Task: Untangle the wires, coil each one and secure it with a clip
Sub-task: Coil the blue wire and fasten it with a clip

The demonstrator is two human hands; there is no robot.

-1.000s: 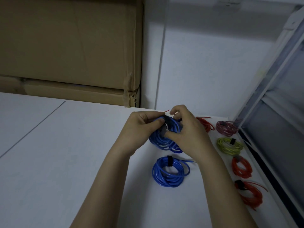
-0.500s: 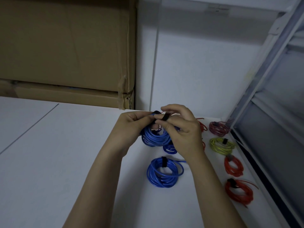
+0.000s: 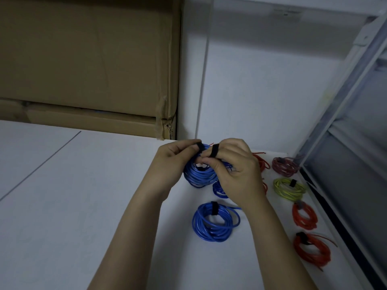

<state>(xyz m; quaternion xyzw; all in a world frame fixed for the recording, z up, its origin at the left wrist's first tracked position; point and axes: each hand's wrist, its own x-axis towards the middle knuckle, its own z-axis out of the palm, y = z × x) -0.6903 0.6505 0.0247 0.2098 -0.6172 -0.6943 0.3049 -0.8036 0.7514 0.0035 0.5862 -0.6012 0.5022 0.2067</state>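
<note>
Both hands raised together above white table (image 3: 62, 206). Left hand (image 3: 173, 162) grips blue coil (image 3: 199, 174) at its top; right hand (image 3: 236, 172) pinches black strap (image 3: 214, 150) looped over forefinger. Second blue coil (image 3: 213, 222), strapped, lies just below. Yellow coil (image 3: 288, 189) and orange coils (image 3: 304, 216) line right edge.

Two bare forearms reach in from the near edge; left hand (image 3: 174, 162) and right hand (image 3: 237, 174) wear no sleeves, gloves, rings or watch.
</note>
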